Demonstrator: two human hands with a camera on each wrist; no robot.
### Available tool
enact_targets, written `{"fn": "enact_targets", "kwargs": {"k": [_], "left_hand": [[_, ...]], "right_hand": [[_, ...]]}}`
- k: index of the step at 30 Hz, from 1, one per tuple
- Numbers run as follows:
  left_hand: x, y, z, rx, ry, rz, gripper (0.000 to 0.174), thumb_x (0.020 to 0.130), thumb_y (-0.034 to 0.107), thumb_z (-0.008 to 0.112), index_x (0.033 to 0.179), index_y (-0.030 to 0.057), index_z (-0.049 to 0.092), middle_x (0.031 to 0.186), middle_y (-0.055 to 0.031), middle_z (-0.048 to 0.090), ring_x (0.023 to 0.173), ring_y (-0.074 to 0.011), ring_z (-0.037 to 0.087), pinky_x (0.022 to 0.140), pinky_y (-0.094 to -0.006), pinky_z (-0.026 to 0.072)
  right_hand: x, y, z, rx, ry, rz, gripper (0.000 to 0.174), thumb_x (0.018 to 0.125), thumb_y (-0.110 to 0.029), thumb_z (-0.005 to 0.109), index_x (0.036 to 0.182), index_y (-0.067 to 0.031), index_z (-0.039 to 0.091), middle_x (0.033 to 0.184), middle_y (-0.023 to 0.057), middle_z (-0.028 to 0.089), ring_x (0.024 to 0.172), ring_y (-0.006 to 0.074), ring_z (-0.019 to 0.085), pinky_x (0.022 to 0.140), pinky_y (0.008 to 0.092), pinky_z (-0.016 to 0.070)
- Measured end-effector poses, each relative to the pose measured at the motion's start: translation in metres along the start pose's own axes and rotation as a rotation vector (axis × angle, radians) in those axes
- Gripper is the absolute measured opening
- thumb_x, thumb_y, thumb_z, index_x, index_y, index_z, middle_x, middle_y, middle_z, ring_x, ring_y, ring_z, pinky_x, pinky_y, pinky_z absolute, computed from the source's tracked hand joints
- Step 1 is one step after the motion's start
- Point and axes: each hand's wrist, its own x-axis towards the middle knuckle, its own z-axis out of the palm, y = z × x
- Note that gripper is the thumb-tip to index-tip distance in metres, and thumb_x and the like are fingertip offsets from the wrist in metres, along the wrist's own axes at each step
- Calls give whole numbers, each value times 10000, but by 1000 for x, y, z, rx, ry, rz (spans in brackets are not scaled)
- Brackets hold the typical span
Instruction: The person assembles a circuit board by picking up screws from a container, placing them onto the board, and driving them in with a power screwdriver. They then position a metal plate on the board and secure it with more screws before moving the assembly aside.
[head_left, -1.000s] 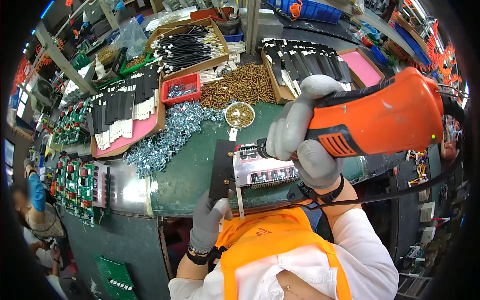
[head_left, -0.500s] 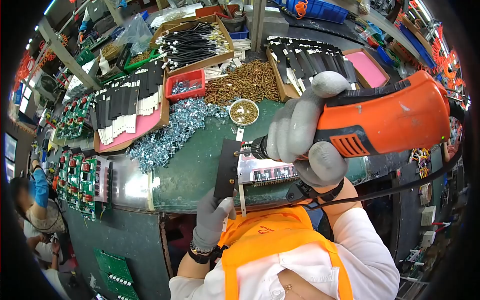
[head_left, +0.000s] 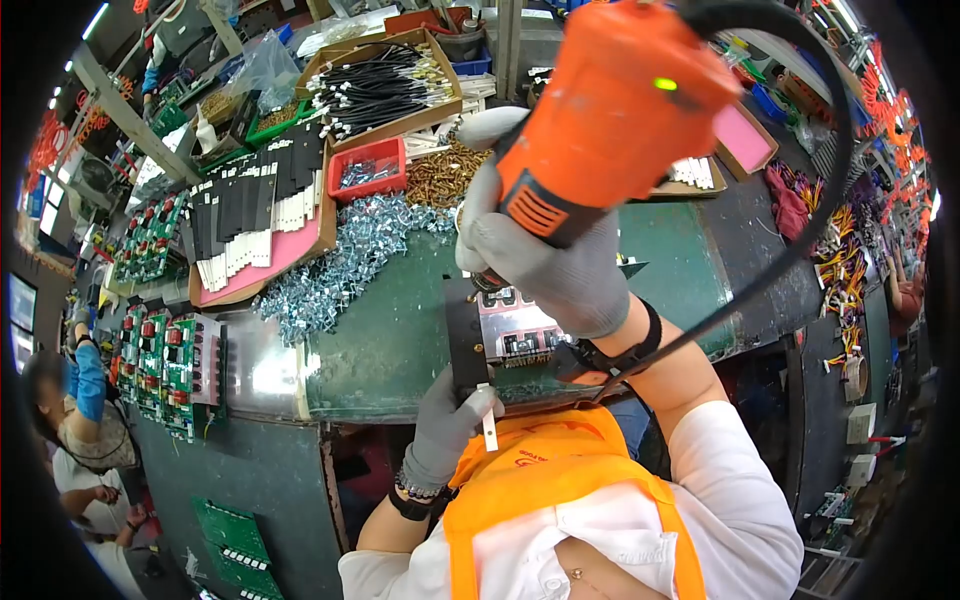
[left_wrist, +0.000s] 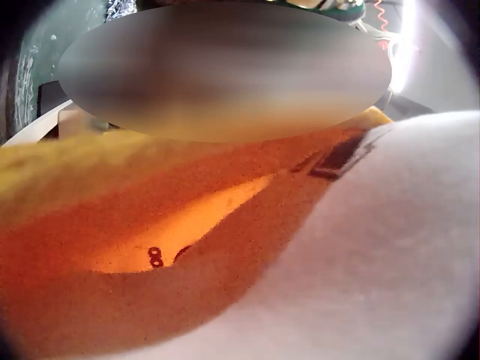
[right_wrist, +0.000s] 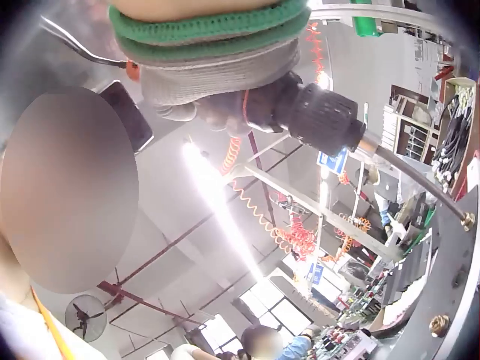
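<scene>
My gloved right hand (head_left: 550,260) grips an orange power screwdriver (head_left: 610,120), its body tilted up toward the head camera. In the right wrist view its long bit (right_wrist: 420,180) reaches down to a brass screw (right_wrist: 468,221) on a dark strip. A second brass screw (right_wrist: 440,325) sits in that strip nearer the camera. My gloved left hand (head_left: 442,430) pinches the near end of the black strip (head_left: 465,340), where a white strip (head_left: 489,420) sticks out. Beside the black strip lies a silver-plated circuit assembly (head_left: 520,338), partly covered by my right hand. The left wrist view shows mainly an orange apron (left_wrist: 172,232).
Loose metal clips (head_left: 335,270) and brass screws (head_left: 440,180) are heaped behind the strip. A red bin (head_left: 368,170), a box of black cables (head_left: 385,90) and a box of black-and-white strips (head_left: 250,200) stand around them. Circuit boards (head_left: 165,370) stand at left. The screwdriver's cord (head_left: 790,240) loops down at right.
The screwdriver has swung from lying nearly level at the right to a raised, more upright tilt. My left hand and the near end of the black strip have shifted slightly right.
</scene>
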Motion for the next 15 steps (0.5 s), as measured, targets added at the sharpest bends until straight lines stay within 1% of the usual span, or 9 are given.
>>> {"fn": "enact_targets", "kwargs": {"k": [2, 5, 6, 8, 9, 10, 12, 13, 15], "left_hand": [[3, 4, 4, 3, 49, -83, 233, 874, 151, 594, 1064, 33, 533, 744, -47, 631, 609, -64, 538, 533, -200, 409], [7, 3, 3, 39, 29, -86, 232, 875, 162, 596, 1052, 28, 530, 749, -46, 630, 601, -63, 532, 533, -202, 410], [7, 9, 7, 30, 40, -71, 221, 874, 161, 591, 1038, 27, 527, 749, -45, 628, 589, -63, 524, 529, -206, 411], [7, 10, 6, 57, 40, -86, 223, 874, 157, 586, 1045, 28, 526, 744, -43, 625, 586, -63, 521, 525, -210, 411], [8, 10, 6, 57, 38, -85, 223, 874, 157, 586, 1045, 28, 526, 744, -43, 625, 586, -63, 521, 525, -210, 411], [8, 9, 6, 54, 38, -80, 228, 874, 158, 584, 1051, 27, 524, 744, -42, 625, 584, -62, 519, 523, -209, 409], [7, 10, 5, 52, 44, -75, 233, 874, 160, 582, 1056, 27, 523, 744, -41, 625, 581, -60, 516, 522, -209, 408], [6, 12, 6, 65, 52, -80, 240, 886, 177, 577, 1065, 25, 529, 744, -38, 625, 581, -59, 515, 522, -207, 406], [4, 10, 7, 73, 65, -83, 248, 899, 194, 573, 1074, 22, 534, 743, -36, 624, 580, -59, 515, 522, -205, 404]], "right_hand": [[5, 5, -1, -14, -40, -1, 485, 766, 81, 551, 1226, 17, 411, 704, 36, 554, 569, 114, 557, 531, 260, 480], [13, 12, -3, -61, -77, -14, 401, 773, 66, 580, 1157, 9, 483, 728, 22, 577, 584, 89, 571, 532, 223, 467], [14, 13, -1, -60, -75, -14, 401, 773, 66, 580, 1157, 9, 483, 728, 22, 577, 584, 89, 571, 532, 223, 467], [17, 16, 5, 39, -25, 93, 266, 727, -89, 680, 967, -28, 583, 750, -28, 576, 658, 33, 511, 596, 223, 444], [18, 9, 7, 20, -35, 120, 235, 730, -93, 673, 935, -34, 576, 738, -28, 568, 646, 33, 502, 586, 225, 441], [19, 10, 7, 20, -37, 119, 235, 730, -93, 673, 935, -34, 576, 738, -28, 568, 646, 33, 502, 586, 225, 441], [21, 13, 7, 25, -125, 79, 439, 774, 59, 600, 1189, -32, 489, 720, -18, 568, 592, 50, 549, 535, 191, 430], [21, 13, 8, 28, -128, 80, 439, 774, 59, 600, 1189, -32, 489, 720, -18, 568, 592, 50, 549, 535, 191, 430], [17, 11, 7, 40, -76, 127, 213, 734, -77, 675, 924, -40, 585, 727, -35, 564, 648, 31, 502, 589, 226, 440]]}}
